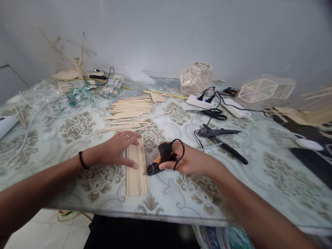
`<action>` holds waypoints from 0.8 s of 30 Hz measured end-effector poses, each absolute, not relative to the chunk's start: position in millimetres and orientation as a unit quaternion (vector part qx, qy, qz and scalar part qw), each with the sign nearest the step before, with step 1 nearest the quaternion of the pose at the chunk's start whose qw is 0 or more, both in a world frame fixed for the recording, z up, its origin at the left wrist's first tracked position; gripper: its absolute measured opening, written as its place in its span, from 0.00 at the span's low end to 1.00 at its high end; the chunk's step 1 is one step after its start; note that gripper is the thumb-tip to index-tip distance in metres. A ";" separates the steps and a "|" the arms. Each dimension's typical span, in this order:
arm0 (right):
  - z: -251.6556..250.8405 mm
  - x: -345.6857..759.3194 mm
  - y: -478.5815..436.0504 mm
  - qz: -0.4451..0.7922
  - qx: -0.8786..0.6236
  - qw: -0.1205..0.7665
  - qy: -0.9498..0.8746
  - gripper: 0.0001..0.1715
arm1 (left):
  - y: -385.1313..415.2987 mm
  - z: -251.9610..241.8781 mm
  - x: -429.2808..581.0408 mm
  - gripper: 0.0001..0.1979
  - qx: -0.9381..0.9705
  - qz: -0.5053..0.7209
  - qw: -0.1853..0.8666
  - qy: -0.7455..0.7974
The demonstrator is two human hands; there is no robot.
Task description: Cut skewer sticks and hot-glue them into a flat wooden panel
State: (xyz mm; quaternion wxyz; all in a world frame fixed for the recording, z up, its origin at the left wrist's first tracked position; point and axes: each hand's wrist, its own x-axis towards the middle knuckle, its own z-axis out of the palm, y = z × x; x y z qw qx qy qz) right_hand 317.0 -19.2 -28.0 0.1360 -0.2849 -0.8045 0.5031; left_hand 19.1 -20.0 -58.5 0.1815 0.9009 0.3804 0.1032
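A flat panel of wooden sticks laid side by side (138, 181) lies on the table close to its front edge. My left hand (118, 148) rests across the panel's upper left part, fingers stretched out and thumb on the wood. In my right hand (181, 157) is a black glue gun with an orange trigger (165, 151), fingers wrapped round it. Its nozzle points left and meets or nearly meets the panel's right edge. Just beyond the panel lies a pile of loose thin wooden sticks (131, 108).
Right of centre lie black-handled scissors (214, 113) and a black cutter tool (222, 135). Behind them is a white power strip (201, 101) with cables. Stick-frame models (196, 78) stand at the back. Plastic packaging (74, 94) and a white device (4, 128) are at left.
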 end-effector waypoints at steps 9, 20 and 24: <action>-34.5 314.1 -15.6 0.461 -0.349 0.174 -0.797 0.13 | -20.2 -58.8 19.6 0.41 0.901 0.107 0.181 0.379; -34.1 305.8 -13.4 0.418 -0.378 0.210 -0.798 0.11 | -19.5 -59.9 21.0 0.42 0.897 0.118 0.187 0.384; -33.9 305.0 -12.8 0.418 -0.383 0.212 -0.796 0.10 | -18.9 -60.7 20.6 0.41 0.897 0.119 0.190 0.381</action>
